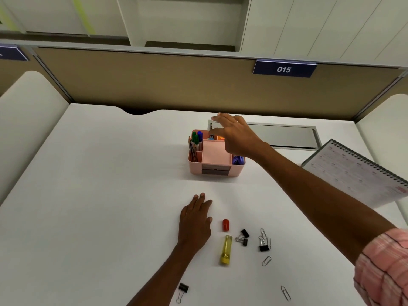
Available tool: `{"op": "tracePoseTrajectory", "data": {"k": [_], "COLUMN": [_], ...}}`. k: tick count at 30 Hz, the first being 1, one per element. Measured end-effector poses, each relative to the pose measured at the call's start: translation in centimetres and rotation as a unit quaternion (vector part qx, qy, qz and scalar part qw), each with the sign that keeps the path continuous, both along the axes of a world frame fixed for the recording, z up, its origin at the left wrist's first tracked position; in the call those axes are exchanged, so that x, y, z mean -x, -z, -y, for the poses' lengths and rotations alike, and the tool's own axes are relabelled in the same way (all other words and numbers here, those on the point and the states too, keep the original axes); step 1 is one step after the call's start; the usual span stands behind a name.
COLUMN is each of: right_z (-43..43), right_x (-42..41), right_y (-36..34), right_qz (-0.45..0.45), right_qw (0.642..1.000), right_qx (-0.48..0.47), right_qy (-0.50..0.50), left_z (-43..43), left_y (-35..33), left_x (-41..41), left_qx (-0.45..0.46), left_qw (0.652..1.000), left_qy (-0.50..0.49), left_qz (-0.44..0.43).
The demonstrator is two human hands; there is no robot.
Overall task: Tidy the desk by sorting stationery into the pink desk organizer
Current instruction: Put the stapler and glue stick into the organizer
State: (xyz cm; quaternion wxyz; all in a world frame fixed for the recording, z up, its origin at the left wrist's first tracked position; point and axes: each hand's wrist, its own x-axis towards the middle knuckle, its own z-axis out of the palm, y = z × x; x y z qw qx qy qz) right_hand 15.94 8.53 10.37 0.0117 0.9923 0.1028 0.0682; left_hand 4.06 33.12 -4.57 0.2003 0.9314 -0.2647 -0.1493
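Observation:
The pink desk organizer (215,155) stands mid-desk with pencils and green and blue markers (196,139) upright in its left slot and a purple item (238,160) at its right. My right hand (235,134) hovers over its back compartments, fingers spread, nothing visible in it. My left hand (194,224) lies flat on the desk nearer to me, holding nothing. To its right lie a red cap (225,225), a yellow highlighter (226,250), black binder clips (242,237) and silver paper clips (266,260).
A spiral-bound calendar (362,173) lies at the right edge. A grey cable hatch (284,134) is set into the desk behind the organizer. One binder clip (182,291) and one paper clip (286,293) lie near the front. A tan partition (154,80) closes the back.

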Motion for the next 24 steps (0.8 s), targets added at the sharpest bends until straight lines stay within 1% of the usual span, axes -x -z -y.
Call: {"op": "tracePoseTrajectory", "data": {"k": [4, 6, 8, 11, 14, 19, 24], "right_z": [-1.3, -2.6, -4.3, -6.8, -8.2, -9.3, -10.4], "right_x": [5.3, 8.6, 12.3, 17.9, 22.9, 29.5, 32.4], "right_y": [1.1, 1.7, 2.8, 5.0, 8.2, 12.1, 13.1], "right_qz": [0.023, 0.034, 0.039, 0.001, -0.052, -0.059, -0.128], "right_qw": [0.996, 0.988, 0.977, 0.957, 0.925, 0.886, 0.854], "right_qx": [-0.076, -0.138, -0.196, -0.271, -0.345, -0.41, -0.433], "right_qy": [0.041, 0.058, 0.073, 0.106, 0.151, 0.206, 0.259], "left_z": [-0.4, -0.3, -0.2, -0.3, -0.3, 0.0, -0.2], "left_y": [-0.4, -1.1, -1.8, -2.2, -2.5, -3.3, -3.5], "left_x": [0.8, 2.3, 4.2, 7.4, 9.5, 11.3, 11.6], "left_qx": [0.005, 0.026, 0.045, 0.051, 0.052, 0.03, 0.027], "left_qw": [1.0, 0.998, 0.994, 0.99, 0.982, 0.976, 0.977], "left_qy": [-0.014, -0.058, -0.103, -0.119, -0.132, -0.142, -0.149], "left_qz": [-0.007, 0.006, 0.0, -0.054, -0.122, -0.16, -0.153]}}
